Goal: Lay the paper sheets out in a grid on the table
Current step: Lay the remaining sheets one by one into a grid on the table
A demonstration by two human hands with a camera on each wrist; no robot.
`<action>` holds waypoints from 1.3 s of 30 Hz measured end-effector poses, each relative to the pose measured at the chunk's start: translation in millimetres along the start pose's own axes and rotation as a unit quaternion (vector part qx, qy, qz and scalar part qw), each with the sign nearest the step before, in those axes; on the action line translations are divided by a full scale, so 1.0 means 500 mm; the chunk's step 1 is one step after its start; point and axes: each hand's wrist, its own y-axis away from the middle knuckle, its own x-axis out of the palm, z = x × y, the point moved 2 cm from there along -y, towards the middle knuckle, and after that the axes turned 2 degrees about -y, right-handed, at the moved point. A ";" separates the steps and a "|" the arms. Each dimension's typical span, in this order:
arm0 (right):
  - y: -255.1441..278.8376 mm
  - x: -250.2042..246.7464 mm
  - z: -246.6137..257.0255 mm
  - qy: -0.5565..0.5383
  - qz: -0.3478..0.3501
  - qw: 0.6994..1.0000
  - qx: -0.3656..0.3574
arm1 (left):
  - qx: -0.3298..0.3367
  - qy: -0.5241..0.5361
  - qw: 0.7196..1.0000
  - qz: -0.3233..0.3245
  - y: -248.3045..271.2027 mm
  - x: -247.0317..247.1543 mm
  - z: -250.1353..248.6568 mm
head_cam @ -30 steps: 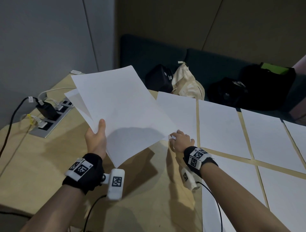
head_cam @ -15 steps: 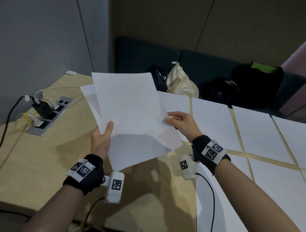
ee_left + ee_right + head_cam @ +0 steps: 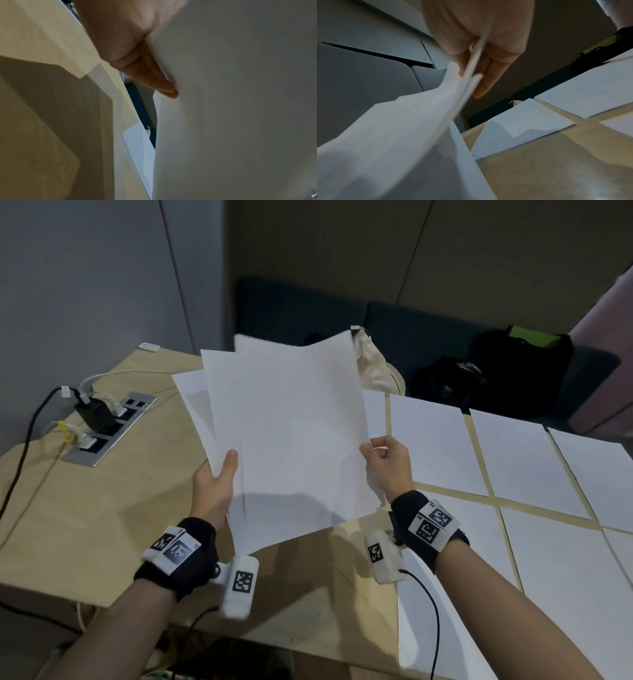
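A fanned stack of white paper sheets (image 3: 287, 426) is held up over the table's left part. My left hand (image 3: 219, 477) grips its left edge, thumb on top and fingers (image 3: 164, 83) flat beneath the paper (image 3: 240, 108). My right hand (image 3: 385, 460) pinches the right edge, where the sheet edges (image 3: 471, 75) run between thumb and fingers. Several white sheets (image 3: 435, 440) lie in rows on the wooden table (image 3: 102, 508) to the right, with narrow gaps between them. One laid sheet (image 3: 518, 128) shows below my right hand.
A recessed power strip (image 3: 109, 429) with plugs and cables sits at the table's left. Behind the table is a dark bench with a beige cloth bag (image 3: 373, 364) and black bags (image 3: 507, 378). A grey wall stands at left.
My right hand has lifted off the table and taken the stack's right edge. The stack has swung up and rightward, fanning out between both hands.
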 end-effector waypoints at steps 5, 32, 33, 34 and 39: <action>0.049 -0.026 -0.053 0.021 -0.001 0.999 0.040 | 0.036 -0.020 0.996 -0.080 -0.001 -0.043 -0.005; 0.272 -0.068 -0.211 0.439 0.112 0.890 0.057 | 0.045 0.069 0.988 -0.132 0.032 -0.069 0.019; 0.270 -0.070 -0.210 0.452 0.117 0.883 0.055 | 0.042 0.071 0.988 -0.131 0.033 -0.068 0.021; 0.268 -0.072 -0.209 0.466 0.127 0.874 0.057 | 0.038 0.072 0.988 -0.129 0.034 -0.066 0.021; 0.266 -0.085 -0.171 0.558 0.160 0.813 0.042 | 0.028 0.063 0.988 -0.135 0.037 -0.068 0.019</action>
